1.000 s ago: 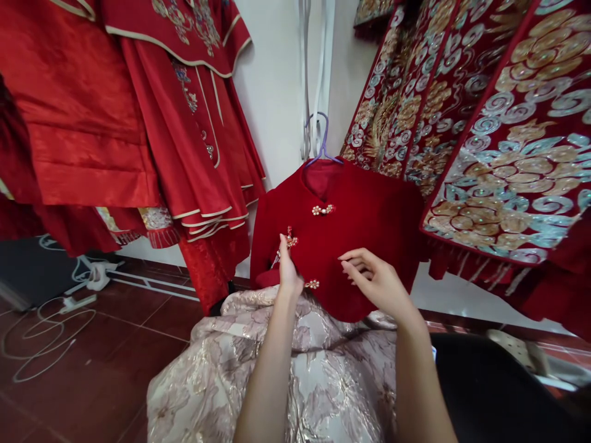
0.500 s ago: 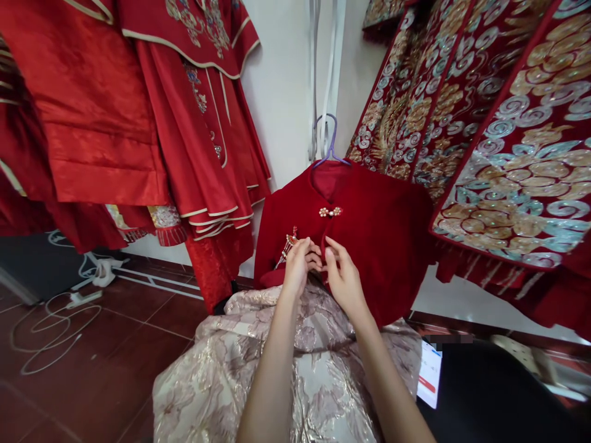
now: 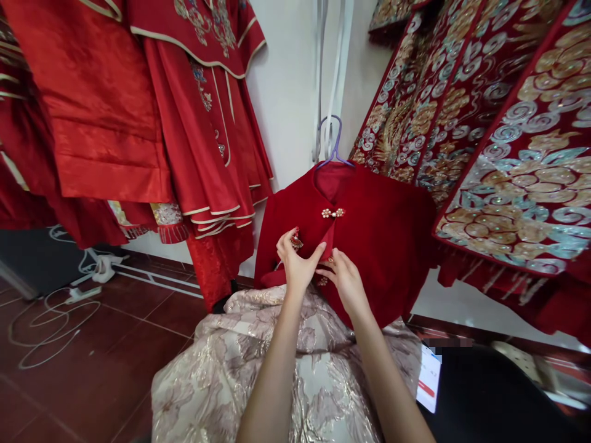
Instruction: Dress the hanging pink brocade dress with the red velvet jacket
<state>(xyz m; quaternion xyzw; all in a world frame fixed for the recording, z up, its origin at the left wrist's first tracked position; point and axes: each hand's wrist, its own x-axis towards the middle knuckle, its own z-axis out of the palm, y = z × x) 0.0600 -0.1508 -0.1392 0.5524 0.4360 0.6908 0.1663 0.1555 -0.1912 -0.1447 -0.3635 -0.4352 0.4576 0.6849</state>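
A dark red velvet jacket (image 3: 383, 240) hangs on a purple hanger (image 3: 335, 147) before me, its top beaded clasp (image 3: 333, 213) fastened. Below that clasp the front gapes, showing red lining. My left hand (image 3: 298, 261) lies on the jacket's left panel, thumb stretched to the opening edge and fingers apart beside a beaded tassel ornament (image 3: 296, 240), which they partly cover. My right hand (image 3: 348, 280) is closed on the jacket's opposite front edge, by a small gold clasp piece. Another beaded clasp piece (image 3: 323, 281) shows under the right fingers. The fingertips are partly hidden.
Shiny floral fabric (image 3: 221, 369) spreads over my lap, below the jacket. Red garments (image 3: 198, 123) hang at left, and an embroidered sequined one (image 3: 517, 184) at right. A phone (image 3: 429, 378) lies on a black surface at right. White cables (image 3: 50, 326) trail on the tiled floor.
My hands have moved apart. The left thumb and fingers have spread, the fingers shifting left onto the tassel ornament. The jacket front has parted wider, showing lining and clasp pieces.
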